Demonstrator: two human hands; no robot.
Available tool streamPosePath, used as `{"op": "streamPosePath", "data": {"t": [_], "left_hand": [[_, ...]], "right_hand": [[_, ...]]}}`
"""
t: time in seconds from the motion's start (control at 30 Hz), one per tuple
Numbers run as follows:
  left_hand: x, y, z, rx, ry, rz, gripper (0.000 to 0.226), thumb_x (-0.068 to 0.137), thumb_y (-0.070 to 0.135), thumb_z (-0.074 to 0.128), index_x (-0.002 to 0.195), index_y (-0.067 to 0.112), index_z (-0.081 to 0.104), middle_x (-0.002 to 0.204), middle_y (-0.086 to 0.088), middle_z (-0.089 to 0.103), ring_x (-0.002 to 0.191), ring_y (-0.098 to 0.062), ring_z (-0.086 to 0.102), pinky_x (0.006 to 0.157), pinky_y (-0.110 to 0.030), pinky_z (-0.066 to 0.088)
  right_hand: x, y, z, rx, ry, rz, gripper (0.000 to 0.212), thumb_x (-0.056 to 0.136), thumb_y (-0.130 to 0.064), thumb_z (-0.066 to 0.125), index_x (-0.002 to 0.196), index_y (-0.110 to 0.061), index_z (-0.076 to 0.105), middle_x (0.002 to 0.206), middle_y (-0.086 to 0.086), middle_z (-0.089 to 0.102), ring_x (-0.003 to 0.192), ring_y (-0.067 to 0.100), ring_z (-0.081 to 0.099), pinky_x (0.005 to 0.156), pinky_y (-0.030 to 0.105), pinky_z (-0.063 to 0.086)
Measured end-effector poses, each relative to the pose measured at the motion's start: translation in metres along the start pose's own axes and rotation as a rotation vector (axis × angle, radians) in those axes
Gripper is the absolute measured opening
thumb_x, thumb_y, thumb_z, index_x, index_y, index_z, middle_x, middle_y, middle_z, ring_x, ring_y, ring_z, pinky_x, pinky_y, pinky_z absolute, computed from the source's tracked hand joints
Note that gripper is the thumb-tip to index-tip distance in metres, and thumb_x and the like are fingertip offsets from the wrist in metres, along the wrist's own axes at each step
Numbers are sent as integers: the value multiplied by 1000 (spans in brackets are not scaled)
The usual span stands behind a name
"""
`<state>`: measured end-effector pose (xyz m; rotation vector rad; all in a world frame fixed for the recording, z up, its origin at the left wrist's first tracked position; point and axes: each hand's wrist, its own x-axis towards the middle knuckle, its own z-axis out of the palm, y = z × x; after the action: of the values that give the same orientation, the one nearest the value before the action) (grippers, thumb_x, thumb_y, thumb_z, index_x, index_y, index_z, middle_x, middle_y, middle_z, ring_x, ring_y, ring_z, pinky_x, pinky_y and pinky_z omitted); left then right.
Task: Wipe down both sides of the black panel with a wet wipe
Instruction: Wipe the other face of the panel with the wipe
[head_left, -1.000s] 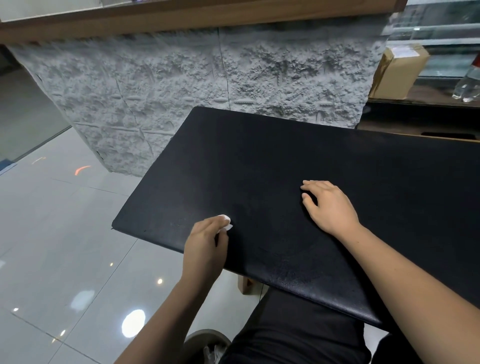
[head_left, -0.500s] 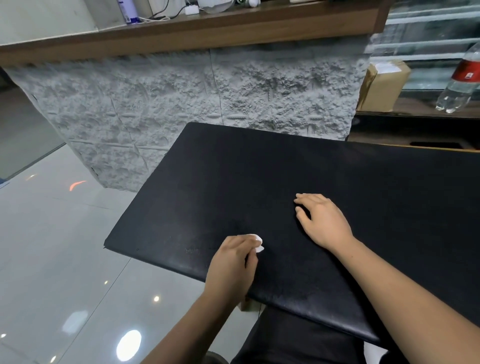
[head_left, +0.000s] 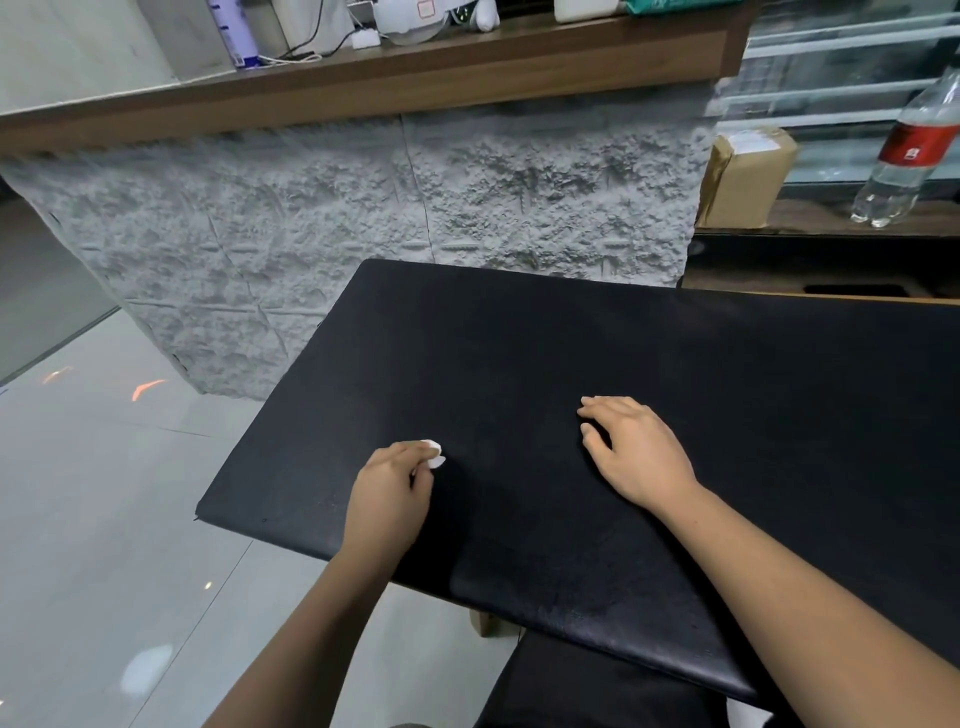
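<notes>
Your left hand (head_left: 387, 491) pinches the wipe (head_left: 432, 453) onto the panel (head_left: 519, 364) near its left end, your right hand (head_left: 636, 452) rests flat mid-panel, empty; I judge the top half-wiped, the underside untouched.

A rough grey stone-textured wall (head_left: 415, 218) fills the middle of the view, topped by a long wooden counter (head_left: 415, 73) holding a blue-capped white cylinder (head_left: 234, 31), white cables and small devices. To the right, a taped cardboard box (head_left: 743, 176) and a clear plastic bottle with a red label (head_left: 909, 150) stand near each other on a dark shelf. Lower left — glossy pale floor tiles (head_left: 104, 519) reflecting lights.
</notes>
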<state>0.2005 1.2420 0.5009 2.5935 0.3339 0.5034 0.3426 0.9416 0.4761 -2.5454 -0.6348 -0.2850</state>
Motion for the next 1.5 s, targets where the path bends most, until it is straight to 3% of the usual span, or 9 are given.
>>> {"op": "streamPosePath", "data": {"t": [0.37,0.57,0.93,1.13,1.3,1.5], "left_hand": [[-8,23,18,-50,-38,13,31,100,16,60,121,30,77,126,21,70,118,2,57,99,-13,42],[-17,47,35,-70,-69,67,32,99,19,59,123,33,75,126,24,69,118,7,53,93,1,32],[-8,48,35,-77,-121,170,30,101,20,58,122,31,76,125,23,70,118,4,56,101,-12,44],[16,21,21,-30,-93,119,31,100,16,60,122,29,77,125,20,71,119,-1,59,99,-5,36],[31,-1,11,-15,-60,64,30,100,15,60,119,29,78,123,20,72,116,-3,61,96,-10,40],[48,-14,8,-34,-20,-9,29,98,14,61,115,29,80,123,18,72,116,-8,62,103,-28,49]], "right_hand": [[0,0,0,-12,0,9,37,105,-39,50,134,-27,68,146,-14,60,141,6,46,117,33,38],[-1,-1,0,-12,7,16,36,105,-38,51,134,-27,69,146,-14,60,141,5,46,116,32,34],[0,-2,-1,-2,-8,14,36,105,-38,50,134,-26,68,147,-14,60,142,7,46,119,36,37],[-1,-2,-2,-1,-1,10,36,105,-38,50,133,-26,69,146,-13,61,141,6,46,116,31,36],[-1,-2,-3,14,-4,16,36,106,-38,50,134,-26,68,147,-14,60,142,6,46,118,33,36],[-2,-3,-4,15,0,16,36,105,-37,50,134,-26,68,146,-14,60,141,6,46,118,35,38]]}}
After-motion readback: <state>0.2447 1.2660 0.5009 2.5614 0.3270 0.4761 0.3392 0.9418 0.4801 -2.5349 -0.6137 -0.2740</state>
